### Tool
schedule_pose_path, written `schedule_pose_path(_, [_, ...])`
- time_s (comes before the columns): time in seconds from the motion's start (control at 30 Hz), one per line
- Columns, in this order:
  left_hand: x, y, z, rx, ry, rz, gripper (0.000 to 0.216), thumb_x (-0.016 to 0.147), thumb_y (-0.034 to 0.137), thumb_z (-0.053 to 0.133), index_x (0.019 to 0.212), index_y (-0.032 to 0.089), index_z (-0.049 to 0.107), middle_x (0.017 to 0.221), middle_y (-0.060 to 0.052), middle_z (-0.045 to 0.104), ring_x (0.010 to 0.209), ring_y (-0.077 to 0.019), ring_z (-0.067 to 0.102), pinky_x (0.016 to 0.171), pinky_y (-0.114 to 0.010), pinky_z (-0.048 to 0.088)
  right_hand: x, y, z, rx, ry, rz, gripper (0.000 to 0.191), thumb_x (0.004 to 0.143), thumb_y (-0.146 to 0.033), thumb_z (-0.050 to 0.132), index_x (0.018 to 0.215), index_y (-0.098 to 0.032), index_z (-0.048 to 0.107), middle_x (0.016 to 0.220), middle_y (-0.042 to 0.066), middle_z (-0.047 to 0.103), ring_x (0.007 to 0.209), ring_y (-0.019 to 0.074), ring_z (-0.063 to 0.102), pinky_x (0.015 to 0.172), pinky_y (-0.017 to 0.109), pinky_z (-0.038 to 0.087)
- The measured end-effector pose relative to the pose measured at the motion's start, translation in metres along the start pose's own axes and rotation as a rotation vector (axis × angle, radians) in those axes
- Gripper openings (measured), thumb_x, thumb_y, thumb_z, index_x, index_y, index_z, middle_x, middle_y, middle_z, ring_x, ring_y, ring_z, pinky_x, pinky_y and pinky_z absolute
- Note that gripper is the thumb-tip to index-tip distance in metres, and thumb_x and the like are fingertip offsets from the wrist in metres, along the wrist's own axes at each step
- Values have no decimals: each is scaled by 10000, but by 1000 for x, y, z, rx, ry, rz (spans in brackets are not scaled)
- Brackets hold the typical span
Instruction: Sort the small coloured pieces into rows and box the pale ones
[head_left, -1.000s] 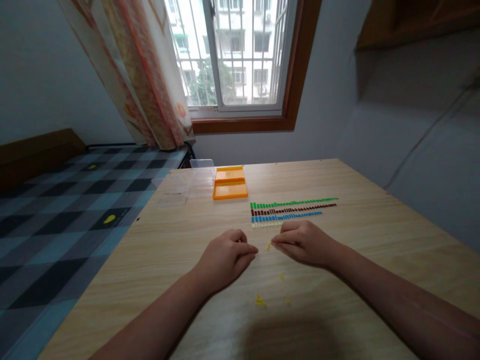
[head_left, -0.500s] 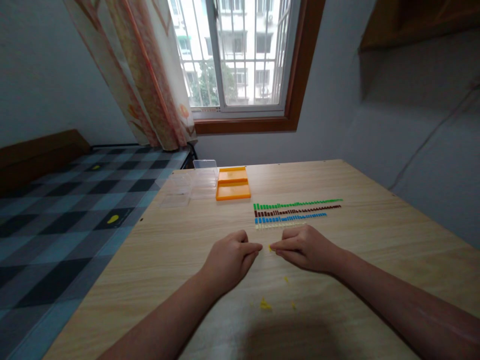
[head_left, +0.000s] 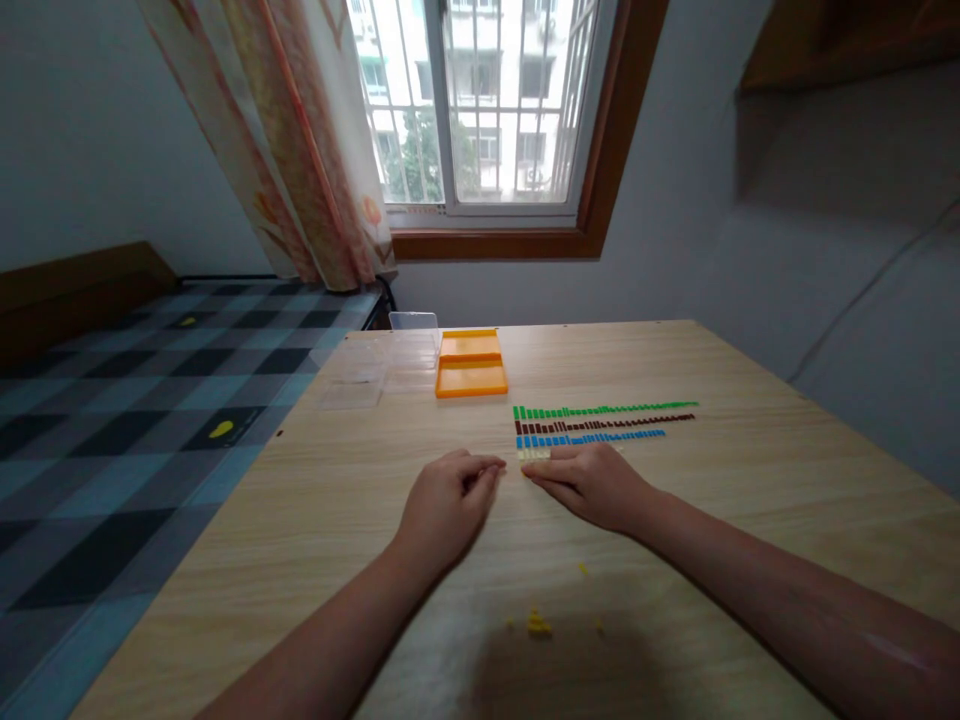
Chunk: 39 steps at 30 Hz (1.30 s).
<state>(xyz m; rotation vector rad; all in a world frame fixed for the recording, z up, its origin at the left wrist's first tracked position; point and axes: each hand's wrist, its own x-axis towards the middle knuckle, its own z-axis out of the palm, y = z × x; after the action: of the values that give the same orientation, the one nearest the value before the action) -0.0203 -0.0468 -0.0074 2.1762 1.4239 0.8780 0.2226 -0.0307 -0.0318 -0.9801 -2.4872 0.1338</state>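
My right hand has its fingers pressed together on the table. A small yellow piece shows at their tips, just below the left end of a pale cream row. Close by on the left, my left hand is closed, thumb and forefinger meeting; whatever may be between them is hidden. Above lie rows of tiny pieces: a blue row, a brown row and a green row. Part of the cream row is covered by my right hand. Nearer me is a little heap of yellow pieces.
An orange tray with two compartments stands at the table's back. Left of it are clear plastic boxes. A few loose yellow pieces, one a yellow bit, lie around the heap. A bed adjoins the table's left side.
My right hand has moved up and left with the yellow piece, to the start of the cream row. My left hand has shifted slightly up and left. The view has tilted a little.
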Motion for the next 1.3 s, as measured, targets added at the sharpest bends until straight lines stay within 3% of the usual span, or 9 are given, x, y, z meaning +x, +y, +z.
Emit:
schedule_pose_path(0.4, [-2,2,2,-10,-3,-24,200,922,152,645,958,216,832,790,-40,741,734,-179,670,699,-280,483,-3,1,3,0,69,-28,268,1060,-320,522,1139,-256,771,803,11,700,713,109,631,647,215,367])
schedule_pose_path(0.67, [0,3,-2,-15,-37,-27,188,912,145,646,941,201,822,790,-36,739,730,-181,662,694,-289,478,-8,-7,-8,86,263,-172,202,1008,-231,591,1093,-188,769,693,4,613,587,78,500,585,228,320])
schedule_pose_path(0.87, [1,3,-2,-33,-69,-27,179,896,123,638,897,191,804,860,-32,771,807,-187,687,762,-300,493,-23,-37,-28,340,70,-343,157,955,-202,601,964,-182,757,633,-18,530,558,86,468,548,251,300])
schedule_pose_path(1.0, [2,3,-2,-38,-72,-24,169,898,134,639,900,187,800,854,-34,771,803,-190,686,761,-305,493,-30,-56,-26,313,-47,-470,126,907,-202,611,915,-197,737,679,-12,561,611,115,482,556,282,295])
schedule_pose_path(1.3, [1,5,-3,-45,-68,-14,176,889,129,635,883,192,799,852,-38,767,802,-194,682,747,-306,483,-30,-63,-17,242,-137,-535,76,876,-262,672,822,-215,697,734,-15,564,664,132,471,568,290,275])
